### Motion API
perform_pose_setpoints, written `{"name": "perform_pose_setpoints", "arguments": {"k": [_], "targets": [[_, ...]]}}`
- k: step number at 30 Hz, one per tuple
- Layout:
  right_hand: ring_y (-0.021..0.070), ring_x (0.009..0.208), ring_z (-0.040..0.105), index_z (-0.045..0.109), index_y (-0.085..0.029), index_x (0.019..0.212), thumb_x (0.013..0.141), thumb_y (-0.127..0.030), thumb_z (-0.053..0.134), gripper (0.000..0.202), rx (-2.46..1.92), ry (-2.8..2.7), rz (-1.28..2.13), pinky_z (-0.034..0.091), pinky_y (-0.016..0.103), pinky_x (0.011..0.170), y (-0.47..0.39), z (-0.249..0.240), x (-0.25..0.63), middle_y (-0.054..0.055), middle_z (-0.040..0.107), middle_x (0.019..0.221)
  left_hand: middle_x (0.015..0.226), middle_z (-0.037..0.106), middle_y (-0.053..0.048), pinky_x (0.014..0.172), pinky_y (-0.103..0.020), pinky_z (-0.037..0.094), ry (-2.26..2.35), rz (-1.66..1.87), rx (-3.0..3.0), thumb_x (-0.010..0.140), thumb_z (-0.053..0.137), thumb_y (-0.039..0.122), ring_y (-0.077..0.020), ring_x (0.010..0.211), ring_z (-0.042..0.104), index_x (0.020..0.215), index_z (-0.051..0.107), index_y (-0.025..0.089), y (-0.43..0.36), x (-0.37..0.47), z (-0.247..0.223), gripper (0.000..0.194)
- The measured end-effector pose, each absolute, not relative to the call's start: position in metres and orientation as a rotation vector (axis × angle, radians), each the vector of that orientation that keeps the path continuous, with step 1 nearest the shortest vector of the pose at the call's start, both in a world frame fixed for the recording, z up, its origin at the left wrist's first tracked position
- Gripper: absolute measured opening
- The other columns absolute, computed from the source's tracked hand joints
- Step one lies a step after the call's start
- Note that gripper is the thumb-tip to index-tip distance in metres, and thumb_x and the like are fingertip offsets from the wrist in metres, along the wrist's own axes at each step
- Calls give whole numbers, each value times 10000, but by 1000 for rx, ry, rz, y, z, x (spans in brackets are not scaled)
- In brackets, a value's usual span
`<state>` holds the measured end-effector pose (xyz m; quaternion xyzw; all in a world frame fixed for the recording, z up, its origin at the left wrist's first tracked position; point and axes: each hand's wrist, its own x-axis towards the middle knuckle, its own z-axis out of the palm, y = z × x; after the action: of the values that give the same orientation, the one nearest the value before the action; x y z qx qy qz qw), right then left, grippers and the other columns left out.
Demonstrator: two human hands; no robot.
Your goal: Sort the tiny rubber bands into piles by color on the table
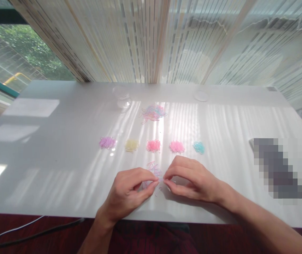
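My left hand (132,190) and my right hand (193,178) meet, fingertips a small gap apart, over a loose heap of thin mixed-colour loops (154,170) near the table's front edge. Each hand pinches thumb against fingers; anything between them is too small to make out. The loops are slim and pastel, either elastic bands or clips. Beyond the hands runs a row of sorted piles: purple loops (107,142), yellow loops (131,145), coral loops (153,145), pink loops (177,146) and turquoise loops (199,147). Behind them lies a larger mixed pile (154,113).
A clear round container (123,98) sits at the back of the white table (68,148), with a clear round lid (201,95) further right. A blurred-out dark object (278,169) lies at the right. Striped curtains hang along the back edge.
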<state>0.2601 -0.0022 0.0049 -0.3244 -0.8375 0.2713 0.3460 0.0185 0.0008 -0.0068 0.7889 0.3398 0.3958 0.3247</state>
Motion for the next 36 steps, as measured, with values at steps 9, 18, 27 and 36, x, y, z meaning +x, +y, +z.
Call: {"name": "perform_pose_setpoints", "arguments": {"k": [9, 18, 27, 36], "targets": [[153, 735, 626, 675, -196, 1000, 1017, -195, 614, 63, -833, -2160, 669, 510, 262, 658, -2, 7, 260, 36, 710, 833, 788, 782, -1, 602, -195, 532, 924, 1025, 2104, 922, 766, 162, -95, 601, 657, 916, 751, 190, 1, 17, -5, 33], [154, 749, 618, 674, -173, 1015, 1006, -173, 628, 47, -876, -2149, 654, 506, 264, 666, -3, 0, 260, 45, 693, 856, 771, 771, 16, 531, -198, 471, 973, 988, 2157, 912, 734, 126, -82, 542, 579, 928, 754, 195, 1, 16, 2, 73], [171, 731, 594, 673, -157, 1083, 1032, -155, 527, 154, -891, -2262, 587, 488, 284, 640, 0, 0, 261, 44, 674, 824, 707, 722, 40, 597, -236, 472, 2004, 1194, 2112, 899, 753, 237, -88, 497, 491, 909, 816, 219, 35, -33, -1, 67], [168, 720, 598, 701, -150, 1026, 1053, -176, 506, 198, -884, -2286, 595, 492, 281, 632, 2, -1, 261, 54, 688, 815, 836, 734, 18, 646, -275, 432, 2213, 921, 2056, 856, 735, 235, -126, 600, 534, 933, 821, 233, 44, -35, -6, 116]]}}
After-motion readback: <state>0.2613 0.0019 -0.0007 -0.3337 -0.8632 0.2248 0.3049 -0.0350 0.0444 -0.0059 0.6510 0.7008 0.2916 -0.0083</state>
